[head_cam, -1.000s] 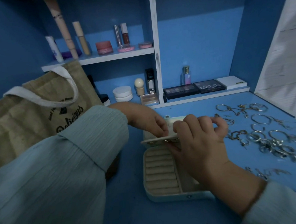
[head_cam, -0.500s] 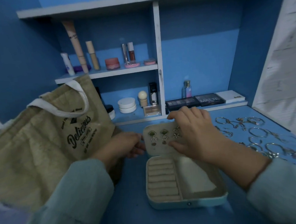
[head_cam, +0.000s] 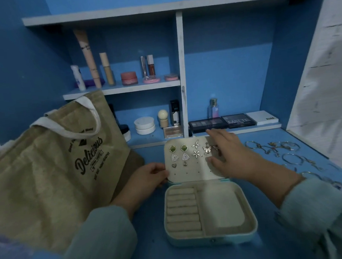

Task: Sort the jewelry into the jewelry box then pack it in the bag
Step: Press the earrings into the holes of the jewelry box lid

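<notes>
With the box [head_cam: 209, 213] open at lower centre of the frame, its ring rolls and its right-hand compartment hold nothing that can be seen, so sorting is judged barely begun. Just beyond, the lid [head_cam: 190, 162] stands raised, and its panel carries pairs of earrings [head_cam: 185, 153]: two green, two triangular, two starfish, two small ones, and one butterfly pair partly hidden by a hand. Whether these count as sorted work cannot be told.

The left hand [head_cam: 147, 179] grips the left edge of the lid, fingers curled round it. The right hand [head_cam: 231, 156] lies flat against the right part of the panel, fingers straight and slightly spread, holding nothing.

Remaining, by judgement: the loose jewelry [head_cam: 285, 153], rings and bangles, lies on the desk [head_cam: 152, 250] at right of the frame, well apart from the box; it must go in, the lid must close, and the box must go into the bag.

The bag [head_cam: 53, 170] stands at left, just beside the left hand, printed "Delicious"; its smaller print is unreadable. Farther back, a palette [head_cam: 238, 121] on the lower shelf reads "MATTE". Other cosmetics labels are too small to read.
</notes>
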Motion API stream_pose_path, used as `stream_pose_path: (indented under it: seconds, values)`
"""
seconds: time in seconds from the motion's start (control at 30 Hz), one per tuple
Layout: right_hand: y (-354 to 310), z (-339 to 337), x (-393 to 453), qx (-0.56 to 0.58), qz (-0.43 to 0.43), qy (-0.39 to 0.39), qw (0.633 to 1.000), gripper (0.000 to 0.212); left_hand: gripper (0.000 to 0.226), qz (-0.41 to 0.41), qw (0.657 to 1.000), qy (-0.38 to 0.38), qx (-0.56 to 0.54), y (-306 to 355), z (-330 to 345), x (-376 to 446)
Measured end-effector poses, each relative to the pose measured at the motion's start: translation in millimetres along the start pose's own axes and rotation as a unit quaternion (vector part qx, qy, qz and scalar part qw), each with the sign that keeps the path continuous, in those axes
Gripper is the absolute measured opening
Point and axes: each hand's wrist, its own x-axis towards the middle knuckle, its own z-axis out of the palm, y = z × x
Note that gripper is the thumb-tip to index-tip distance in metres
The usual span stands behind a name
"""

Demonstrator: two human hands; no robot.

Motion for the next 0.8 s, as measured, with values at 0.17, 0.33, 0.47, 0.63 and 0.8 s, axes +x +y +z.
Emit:
stream_pose_path:
  seconds: [0.17,0.33,0.47,0.63,0.8]
  values:
    - [3.8,9.7,-8.7,0.071,0.089,0.028,0.993,0.059,0.013,0.025,0.999,0.031,-0.004,-5.8,3.1,1.2]
    - [9.4,20.5,-18.1,0.149,0.153,0.038,0.976,0.045,0.018,0.058,0.996,0.072,-0.007,-16.3,10.1,0.2]
    - [11.8,27.4,-22.6,0.163,0.168,0.035,0.972,0.038,0.023,0.081,0.990,0.109,0.037,-22.9,15.1,0.6]
    - [7.9,29.3,-27.3,0.159,0.153,0.027,0.975,0.039,0.023,0.094,0.980,0.118,0.132,-31.0,15.1,3.8]
    - [-0.1,22.6,-32.2,0.112,0.144,-0.002,0.983,0.046,0.025,0.110,0.967,0.109,0.201,-29.7,14.8,2.9]
